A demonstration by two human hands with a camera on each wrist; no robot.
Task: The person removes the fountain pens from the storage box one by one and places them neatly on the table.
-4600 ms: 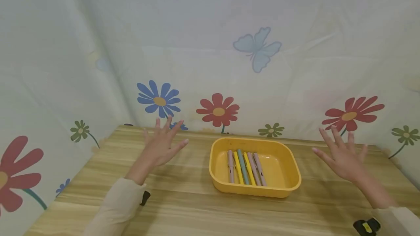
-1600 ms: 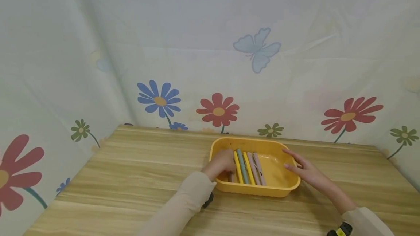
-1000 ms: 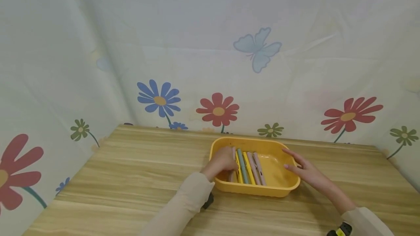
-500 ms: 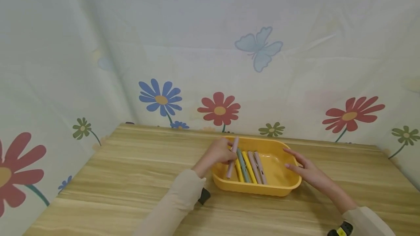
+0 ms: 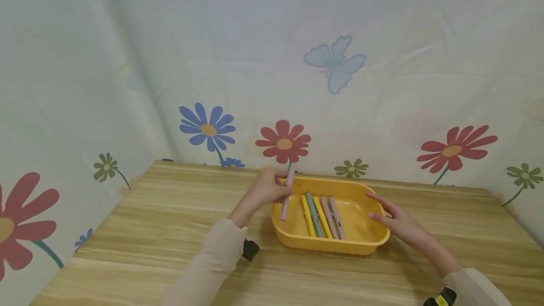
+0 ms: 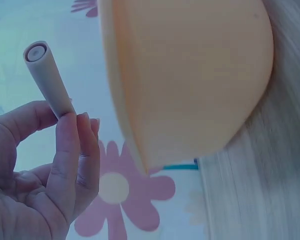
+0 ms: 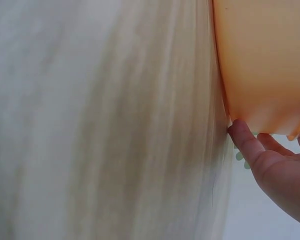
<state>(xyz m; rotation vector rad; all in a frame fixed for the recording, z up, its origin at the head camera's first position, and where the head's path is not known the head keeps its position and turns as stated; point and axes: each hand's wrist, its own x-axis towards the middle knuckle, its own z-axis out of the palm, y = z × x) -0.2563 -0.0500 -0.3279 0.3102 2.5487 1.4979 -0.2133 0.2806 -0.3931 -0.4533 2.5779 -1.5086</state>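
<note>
- The wood-grain tabletop (image 5: 178, 221) runs along the left, with a flower-printed sheet (image 5: 212, 60) standing behind it.
- The left hand (image 5: 267, 187) pinches a pale pink pen (image 5: 284, 208) between thumb and fingers, above the left end of the yellow tray (image 5: 331, 245).
- Half a second ago that pen was over the tray, close beside the other pens; now it has moved left and up, apart from them. So one pen is separated, and lifting it out seems to be the step in hand.
- Its long axis slants in the head view: the upper end points to the back of the tabletop, leaning slightly right, the lower end toward the person. A flat round end faces the left wrist camera.
- Next, lying in the tray, come a yellow pen (image 5: 308, 216), a teal pen (image 5: 315, 215), a second yellow pen (image 5: 323, 217) and two more pink pens (image 5: 337, 217). They lie side by side, far ends leaning left, opposite to the held one.
- The right hand (image 5: 398, 221) rests at the tray's right end, fingers extended, its place unchanged; it holds no pen.
</note>
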